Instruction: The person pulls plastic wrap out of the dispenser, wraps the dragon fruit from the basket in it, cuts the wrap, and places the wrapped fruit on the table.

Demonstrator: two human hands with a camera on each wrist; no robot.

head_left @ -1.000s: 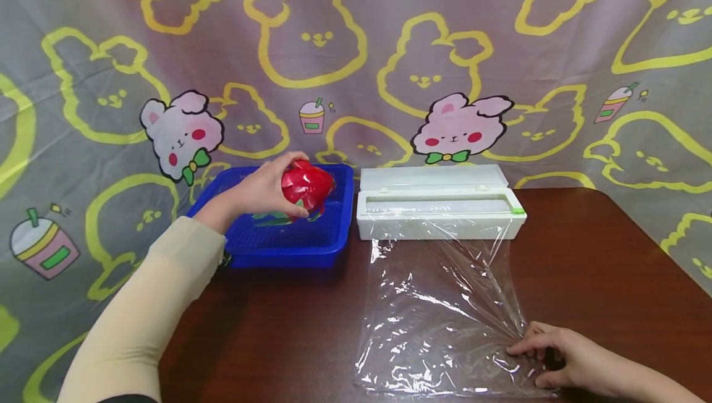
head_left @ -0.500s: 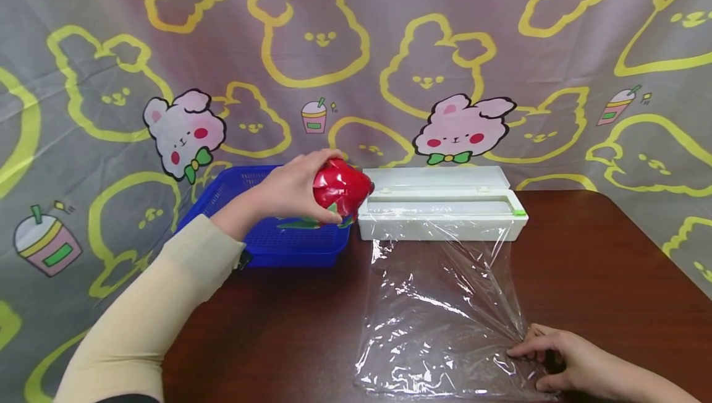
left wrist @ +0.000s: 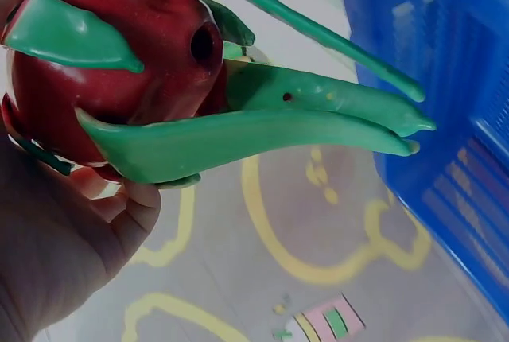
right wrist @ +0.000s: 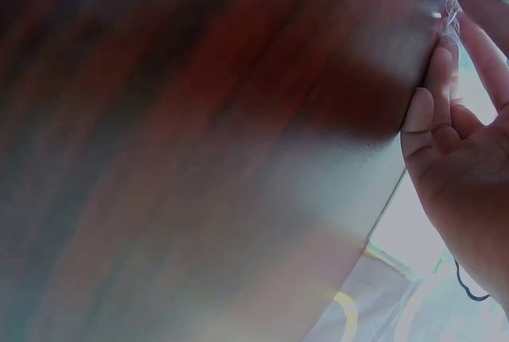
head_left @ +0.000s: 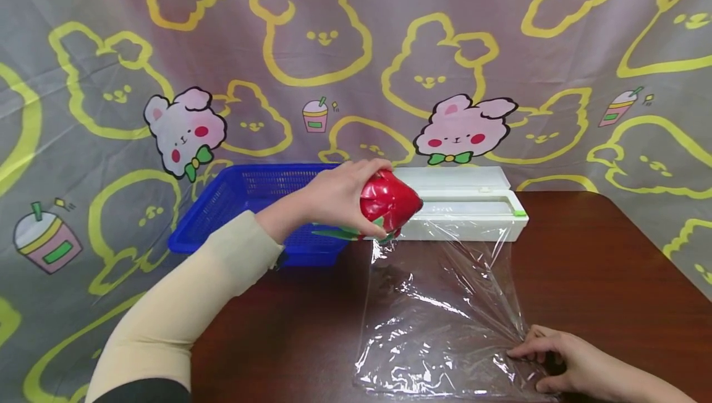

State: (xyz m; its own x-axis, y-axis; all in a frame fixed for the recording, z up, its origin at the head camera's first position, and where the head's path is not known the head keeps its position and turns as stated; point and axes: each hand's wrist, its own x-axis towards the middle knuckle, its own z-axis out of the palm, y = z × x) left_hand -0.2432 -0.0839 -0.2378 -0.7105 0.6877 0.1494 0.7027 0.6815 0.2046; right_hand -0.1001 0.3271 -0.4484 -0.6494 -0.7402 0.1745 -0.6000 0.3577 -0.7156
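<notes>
My left hand (head_left: 340, 196) grips a glossy red dragon fruit (head_left: 389, 202) with green scales, held up in front of the white cling film dispenser (head_left: 445, 228). In the left wrist view, long green leaf tips (left wrist: 262, 139) stick out from the dragon fruit towards the blue basket. From the dispenser a sheet of clear cling film (head_left: 439, 322) runs forward over the table. At its near right corner, my right hand (head_left: 573, 360) holds the film's edge, which is creased up to the fingers. Only a bit of film shows at the fingertips in the right wrist view.
A blue perforated basket (head_left: 261, 245) stands at the back left, beside the dispenser, partly hidden by the left arm. The dispenser's lid (head_left: 456, 178) is raised. Behind the dark wooden table (head_left: 606, 279) hangs a patterned cloth (head_left: 356, 38).
My left hand has carried the dragon fruit rightward, from over the blue basket to in front of the dispenser. The right hand and the film have stayed in place.
</notes>
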